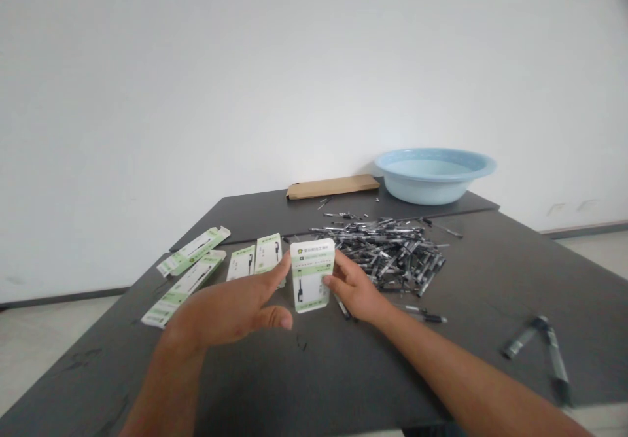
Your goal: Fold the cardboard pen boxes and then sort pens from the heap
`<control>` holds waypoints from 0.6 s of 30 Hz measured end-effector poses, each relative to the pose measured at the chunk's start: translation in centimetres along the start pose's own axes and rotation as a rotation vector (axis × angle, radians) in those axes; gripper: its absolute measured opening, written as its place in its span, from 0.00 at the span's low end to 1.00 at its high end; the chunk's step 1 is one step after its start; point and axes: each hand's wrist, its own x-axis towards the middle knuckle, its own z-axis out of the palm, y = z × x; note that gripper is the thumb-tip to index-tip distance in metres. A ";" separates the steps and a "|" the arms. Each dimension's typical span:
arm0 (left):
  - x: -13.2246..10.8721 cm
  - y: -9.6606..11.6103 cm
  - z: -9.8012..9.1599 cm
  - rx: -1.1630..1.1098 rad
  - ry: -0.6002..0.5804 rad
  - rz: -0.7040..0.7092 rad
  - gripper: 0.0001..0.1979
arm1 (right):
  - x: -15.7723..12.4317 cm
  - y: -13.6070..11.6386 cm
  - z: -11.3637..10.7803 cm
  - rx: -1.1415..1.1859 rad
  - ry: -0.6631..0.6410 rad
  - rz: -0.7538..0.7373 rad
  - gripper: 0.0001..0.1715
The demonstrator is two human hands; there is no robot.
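Note:
In the head view, my right hand point(360, 290) grips a white and green pen box point(312, 290) by its right edge, thumb on the front face. The box stands upright above the table, with printed text and a pen picture facing me. My left hand point(230, 309) is at the box's left side, fingers stretched out and thumb spread apart. Its fingertips reach the box's left edge; whether they touch it I cannot tell. Behind the right hand lies a heap of black and clear pens point(387, 247).
More white and green boxes lie left of my hands, including two long ones point(189, 290) and a short group point(255, 257). At the back are a flat brown cardboard piece point(333, 186) and a light blue basin point(434, 188). Separate pens point(542, 352) lie at the right front.

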 end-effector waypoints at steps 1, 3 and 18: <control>-0.2 0.1 0.1 0.000 -0.005 0.002 0.52 | 0.0 0.0 0.0 0.014 -0.005 -0.006 0.25; -0.5 0.2 0.3 0.000 -0.017 -0.003 0.53 | -0.2 -0.2 0.1 0.007 0.006 -0.033 0.29; -0.4 0.4 0.9 0.004 -0.018 0.043 0.51 | -0.1 0.3 0.5 -0.179 0.153 0.003 0.30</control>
